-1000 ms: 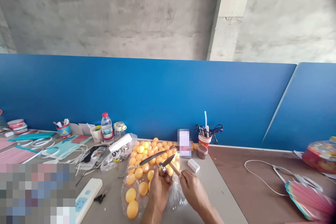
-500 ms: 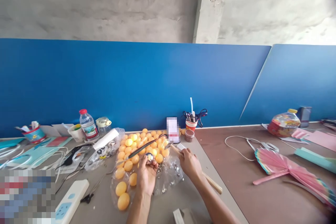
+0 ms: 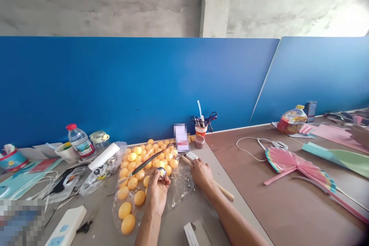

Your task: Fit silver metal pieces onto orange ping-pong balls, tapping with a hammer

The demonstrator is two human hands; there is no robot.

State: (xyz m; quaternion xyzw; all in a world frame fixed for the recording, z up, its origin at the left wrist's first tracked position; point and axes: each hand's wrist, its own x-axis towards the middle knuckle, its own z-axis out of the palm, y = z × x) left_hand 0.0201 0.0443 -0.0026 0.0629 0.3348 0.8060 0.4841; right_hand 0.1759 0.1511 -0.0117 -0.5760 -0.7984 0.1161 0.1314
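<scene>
My left hand is closed around a small shiny metal bell, held up over a clear plastic bag. My right hand grips a wooden stick that slants across the table, its far end near a small white box. A heap of orange ping-pong balls lies just behind and left of both hands, with a dark cable draped over it.
A water bottle, cups and cables crowd the left. A white power strip lies at front left. A cup of scissors stands by the blue partition. Pink paper fans and a white cord lie right.
The view has swung to the right and up, so more of the right table shows. Both hands keep their hold, the stick now lying lower and further from the bell.
</scene>
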